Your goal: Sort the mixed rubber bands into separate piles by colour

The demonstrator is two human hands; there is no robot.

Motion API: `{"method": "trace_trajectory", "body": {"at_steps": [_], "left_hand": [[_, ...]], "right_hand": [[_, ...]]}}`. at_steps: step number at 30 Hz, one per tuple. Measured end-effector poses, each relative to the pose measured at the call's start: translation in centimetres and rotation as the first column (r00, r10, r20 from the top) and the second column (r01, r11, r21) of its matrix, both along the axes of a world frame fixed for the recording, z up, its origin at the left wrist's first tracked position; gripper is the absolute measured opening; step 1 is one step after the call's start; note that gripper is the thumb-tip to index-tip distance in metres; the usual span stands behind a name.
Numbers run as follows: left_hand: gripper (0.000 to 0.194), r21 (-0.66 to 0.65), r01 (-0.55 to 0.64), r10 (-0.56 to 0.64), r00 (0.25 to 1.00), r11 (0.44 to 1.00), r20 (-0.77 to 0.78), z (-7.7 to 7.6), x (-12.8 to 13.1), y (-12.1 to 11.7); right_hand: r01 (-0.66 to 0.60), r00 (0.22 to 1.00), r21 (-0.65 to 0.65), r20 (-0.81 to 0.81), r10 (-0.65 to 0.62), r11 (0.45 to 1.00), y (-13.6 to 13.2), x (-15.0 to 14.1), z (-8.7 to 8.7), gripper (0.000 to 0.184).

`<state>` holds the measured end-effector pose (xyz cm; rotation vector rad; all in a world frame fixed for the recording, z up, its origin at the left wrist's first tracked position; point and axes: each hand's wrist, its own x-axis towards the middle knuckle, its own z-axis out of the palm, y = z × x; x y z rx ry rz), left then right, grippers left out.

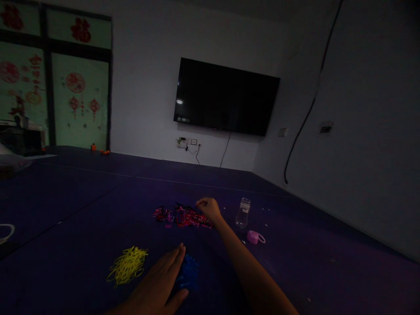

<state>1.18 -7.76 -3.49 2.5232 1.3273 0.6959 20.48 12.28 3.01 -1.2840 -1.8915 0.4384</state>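
Observation:
My left hand (160, 278) rests low in the view with its fingers stretched out and thumb apart, against the left side of a small blue heap (189, 272) whose pieces are too dark to make out. To its left lies a pile of thin yellow rubber bands (128, 265). Farther out, my right hand (209, 210) hangs at the right part of a spread of small red, pink and black bands (187, 216). Its fingers are pinched together, and whatever they hold is too small to see. A clear bottle (243, 213) stands uncapped right of that hand, near a pink cap with a loop (253, 237).
The purple surface (98, 197) runs to the wall, with thin seams and white scraps on it. Small orange objects (105, 152) lie at the back left. A white ring-shaped edge (9, 232) shows at far left. A television (226, 96) hangs above wall sockets (189, 141).

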Motion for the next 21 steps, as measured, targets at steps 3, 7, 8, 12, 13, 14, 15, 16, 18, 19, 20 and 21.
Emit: {"method": "trace_trajectory", "body": {"at_steps": [3, 7, 8, 12, 13, 14, 15, 16, 18, 19, 20, 21], "left_hand": [[0.076, 0.006, 0.006, -0.006, 1.000, 1.000, -0.013, -0.1, -0.1, 0.0], [0.082, 0.020, 0.006, -0.006, 1.000, 1.000, -0.031, -0.6, -0.1, 0.1], [0.083, 0.028, 0.000, 0.001, 0.999, 1.000, -0.034, -0.7, -0.1, 0.1], [0.087, 0.042, -0.007, 0.008, 0.999, 0.999, -0.038, -1.1, 0.0, 0.3], [0.088, 0.040, -0.010, 0.011, 0.999, 0.999, -0.038, -1.1, 0.0, 0.3], [0.087, 0.038, -0.013, 0.015, 0.999, 0.999, -0.039, -1.0, 0.0, 0.3], [0.086, 0.033, -0.019, 0.021, 0.999, 0.999, -0.044, -1.0, 0.1, 0.3], [0.085, 0.027, -0.025, 0.027, 0.998, 0.999, -0.051, -0.9, 0.1, 0.3], [0.083, 0.006, -0.027, 0.027, 0.997, 1.000, -0.073, -0.7, 0.1, 0.2], [0.083, -0.003, -0.027, 0.027, 0.996, 1.000, -0.081, -0.6, 0.1, 0.2], [0.082, -0.011, -0.026, 0.025, 0.996, 1.000, -0.084, -0.5, 0.1, 0.2], [0.081, -0.016, -0.025, 0.023, 0.996, 1.000, -0.085, -0.3, 0.1, 0.1]], "right_hand": [[-0.063, 0.998, -0.062, -0.003, 0.063, 0.996, -0.5, -0.3, 0.3, 0.020], [-0.322, 0.938, -0.336, 0.010, 0.346, 0.885, -2.3, -1.2, 1.3, 0.016], [-0.406, 0.890, -0.461, -0.003, 0.456, 0.789, -2.8, -1.5, 1.6, 0.017], [-0.463, 0.728, -0.708, 0.040, 0.685, 0.533, -4.7, -2.5, 3.1, 0.020], [-0.457, 0.704, -0.733, 0.047, 0.709, 0.503, -5.0, -2.6, 3.4, 0.021], [-0.459, 0.688, -0.746, 0.045, 0.724, 0.483, -5.1, -2.7, 3.6, 0.021], [-0.466, 0.683, -0.749, 0.035, 0.730, 0.472, -5.2, -2.8, 3.7, 0.022], [-0.479, 0.687, -0.740, 0.019, 0.726, 0.472, -5.1, -2.8, 3.6, 0.022], [-0.510, 0.724, -0.682, -0.010, 0.689, 0.525, -4.6, -2.8, 3.3, 0.024], [-0.514, 0.756, -0.628, -0.009, 0.654, 0.585, -4.2, -2.8, 3.0, 0.025], [-0.505, 0.797, -0.543, 0.005, 0.604, 0.671, -3.7, -2.8, 2.7, 0.027], [-0.461, 0.846, -0.436, 0.046, 0.530, 0.773, -3.1, -2.9, 2.3, 0.028]]}}
